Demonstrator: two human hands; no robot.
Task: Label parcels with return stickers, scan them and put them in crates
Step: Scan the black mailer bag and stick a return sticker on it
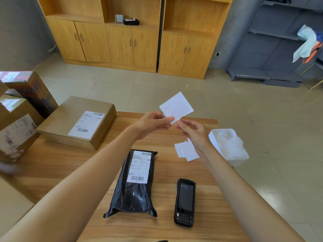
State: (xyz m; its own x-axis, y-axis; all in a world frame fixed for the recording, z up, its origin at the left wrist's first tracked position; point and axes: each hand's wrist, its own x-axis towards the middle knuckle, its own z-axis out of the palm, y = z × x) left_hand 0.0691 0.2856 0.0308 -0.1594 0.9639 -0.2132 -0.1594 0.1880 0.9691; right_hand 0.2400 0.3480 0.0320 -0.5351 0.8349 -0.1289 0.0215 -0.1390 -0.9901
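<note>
A white return sticker (176, 107) with red print is held up above the far edge of the wooden table (174, 172). My left hand (153, 122) pinches its lower left side. My right hand (194, 131) has thumb and forefinger at its bottom corner. Below my arms lies a black plastic parcel (134, 191) with a white shipping label. A black handheld scanner (185, 202) lies to its right, screen up. A small pile of stickers (185, 151) sits under my right wrist.
A flat brown carton (78, 123) with a label lies at the table's back left, and more cartons (19, 119) are stacked at the far left. A white bin lined with a plastic bag (229, 147) stands right of the table. Wooden cabinets (132, 35) line the far wall.
</note>
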